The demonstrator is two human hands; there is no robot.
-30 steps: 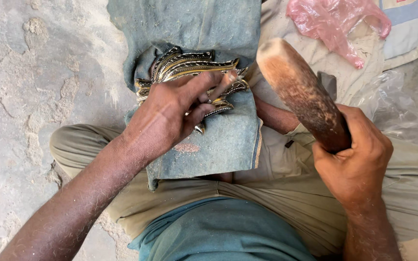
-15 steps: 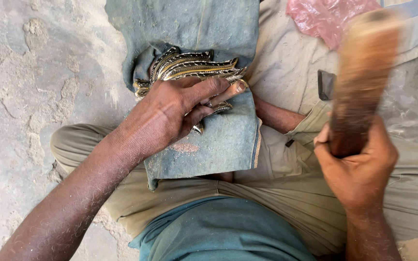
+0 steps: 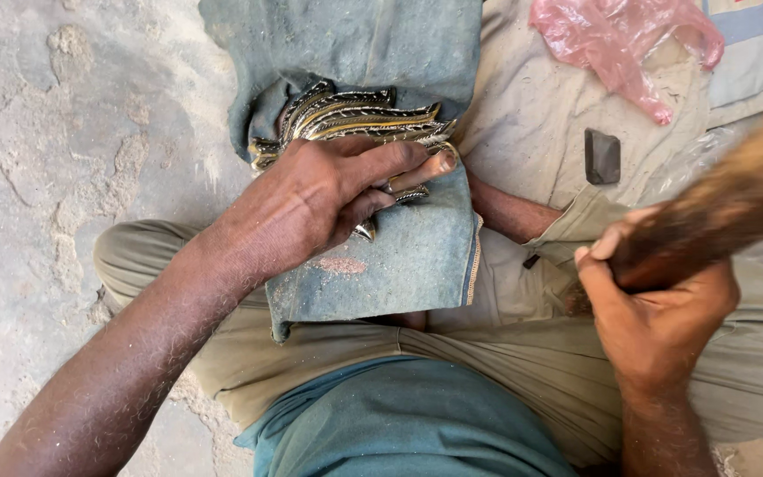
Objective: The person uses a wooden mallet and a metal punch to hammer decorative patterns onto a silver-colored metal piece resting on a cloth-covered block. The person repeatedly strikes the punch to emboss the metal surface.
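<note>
My left hand point(image 3: 328, 196) presses down on a stack of curved, brass-coloured metal pieces point(image 3: 355, 119) that lies on a folded blue-grey denim cloth point(image 3: 399, 256) over my leg. The fingers lie flat across the stack, and the index finger and thumb reach its right end. My right hand point(image 3: 655, 318) is closed around the handle of a thick brown wooden mallet point(image 3: 735, 208), blurred and raised out to the right, apart from the metal pieces. The mallet's head runs off the right edge.
I sit cross-legged on a sandy concrete floor point(image 3: 55, 150) in khaki trousers point(image 3: 540, 371). A pink plastic bag point(image 3: 620, 40) lies at the top right on beige cloth. A small dark block point(image 3: 602, 156) rests beside it.
The mallet has swung from near the metal pieces up and out to the right, tilting away. My left hand has stayed on the stack.
</note>
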